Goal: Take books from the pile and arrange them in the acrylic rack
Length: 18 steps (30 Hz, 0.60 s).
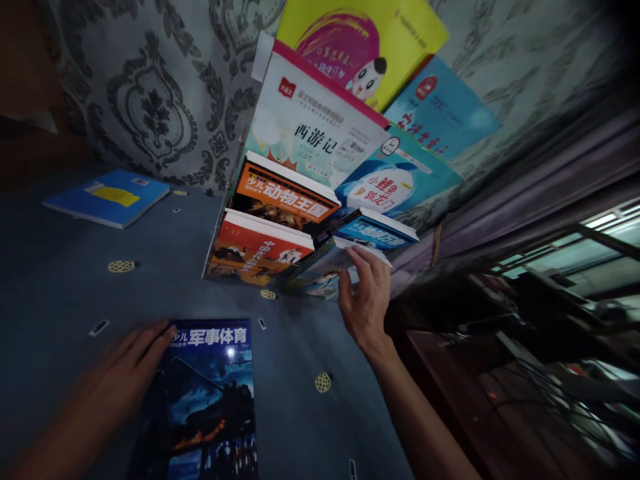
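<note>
Fingers of my right hand [367,303] are bent over the top edge of a thin, light-coloured book [320,277], thumb on its front. That book stands in the lowest right place of a tiered book display; part of its cover is behind my hand. My left hand [127,367], slightly blurred, lies with fingers stretched out at the upper left edge of a dark blue book [210,393] with a tank on its cover. This book lies flat on the table. Just above my right fingers stands a blue book [373,233], and to the left is a red book [260,250].
An orange book [290,193], a pale green book [315,127], a teal book [395,177] and a yellow book [415,33] stand higher up. A blue booklet [113,197] lies on the grey-blue tabletop [295,427] at left. Patterned wallpaper [155,100] rises behind.
</note>
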{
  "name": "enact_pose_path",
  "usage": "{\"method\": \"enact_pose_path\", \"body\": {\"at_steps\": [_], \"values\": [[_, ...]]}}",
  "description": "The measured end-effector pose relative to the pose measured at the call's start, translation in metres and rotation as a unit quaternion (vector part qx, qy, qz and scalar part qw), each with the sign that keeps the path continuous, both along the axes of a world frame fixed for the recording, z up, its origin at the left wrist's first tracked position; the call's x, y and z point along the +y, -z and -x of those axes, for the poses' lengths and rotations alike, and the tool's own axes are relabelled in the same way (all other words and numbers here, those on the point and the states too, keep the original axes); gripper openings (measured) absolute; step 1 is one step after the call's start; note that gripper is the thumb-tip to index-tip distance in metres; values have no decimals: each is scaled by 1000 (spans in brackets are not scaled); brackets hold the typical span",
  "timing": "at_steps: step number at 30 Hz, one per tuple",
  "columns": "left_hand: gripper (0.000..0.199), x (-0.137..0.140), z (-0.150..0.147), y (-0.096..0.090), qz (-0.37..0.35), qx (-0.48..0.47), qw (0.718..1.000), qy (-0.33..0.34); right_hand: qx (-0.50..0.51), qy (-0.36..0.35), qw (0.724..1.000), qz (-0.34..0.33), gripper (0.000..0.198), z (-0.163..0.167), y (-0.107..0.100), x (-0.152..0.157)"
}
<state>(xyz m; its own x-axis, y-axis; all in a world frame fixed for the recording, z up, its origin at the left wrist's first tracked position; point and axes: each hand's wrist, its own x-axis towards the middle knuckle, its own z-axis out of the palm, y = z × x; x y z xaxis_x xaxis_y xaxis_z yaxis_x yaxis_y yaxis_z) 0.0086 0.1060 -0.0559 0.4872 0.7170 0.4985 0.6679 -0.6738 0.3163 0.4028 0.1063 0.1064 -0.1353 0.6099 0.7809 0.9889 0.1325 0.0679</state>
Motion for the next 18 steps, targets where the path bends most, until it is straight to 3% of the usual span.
{"method": "enact_pose_path", "body": {"at_steps": [3, 9, 15, 18], "values": [[60, -1, 3, 12, -27, 19, 999, 0, -4, 11, 1000, -10, 37, 2, 0, 1], [70, -3, 5, 26, 28, -12, 999, -6, -20, 14, 999, -30, 30, 3, -2, 6], [44, -6, -3, -13, 43, 9, 999, -26, 32, 16, 999, -41, 37, 20, 14, -7], [39, -6, -10, -31, 60, 45, 997, -25, 71, -68, 995, 26, 43, 55, 37, -22]]}}
